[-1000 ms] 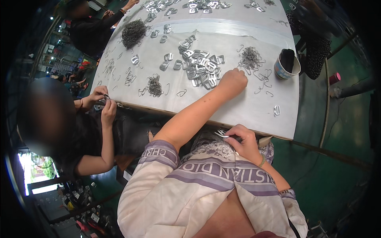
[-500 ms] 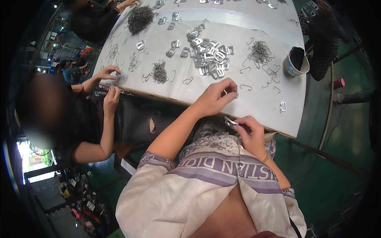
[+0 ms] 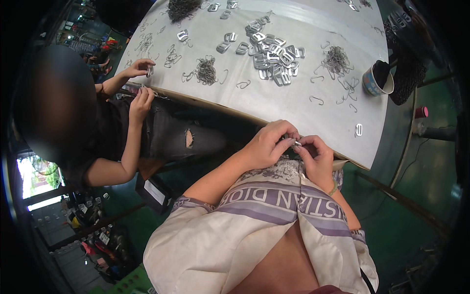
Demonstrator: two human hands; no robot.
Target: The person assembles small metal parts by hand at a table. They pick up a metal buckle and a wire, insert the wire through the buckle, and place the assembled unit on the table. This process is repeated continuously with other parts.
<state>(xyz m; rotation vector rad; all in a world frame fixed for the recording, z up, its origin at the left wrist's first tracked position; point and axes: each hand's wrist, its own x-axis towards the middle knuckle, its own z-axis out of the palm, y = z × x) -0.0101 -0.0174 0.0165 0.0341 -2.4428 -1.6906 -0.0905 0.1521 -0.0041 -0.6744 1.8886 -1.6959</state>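
Note:
At the table's near edge, my two hands meet around a small silver metal buckle [image 3: 297, 143]. My right hand [image 3: 319, 156] is closed and pinches the buckle from the right. My left hand [image 3: 272, 143] is closed too, thumb and fingertips pressed against the buckle's left side; the thin wire hook seen at its fingertips a moment before is now hidden. Ahead on the table lies a heap of similar silver buckles [image 3: 276, 58]. To its right is a tangled pile of bent wire hooks [image 3: 337, 60], with loose hooks around it, and a single buckle [image 3: 359, 130] lies near the right edge.
On the white table [image 3: 220, 105] are another pile of hooks [image 3: 206, 70] and a bigger dark heap [image 3: 182, 10]. A paper cup [image 3: 375, 87] with something black in it stands at the right edge. To my left, a seated co-worker's hands [image 3: 141, 100] handle small metal pieces.
My left hand has come down from above the table to the buckle in my right hand, and the two now touch. The view has shifted, so the table sits higher and further right.

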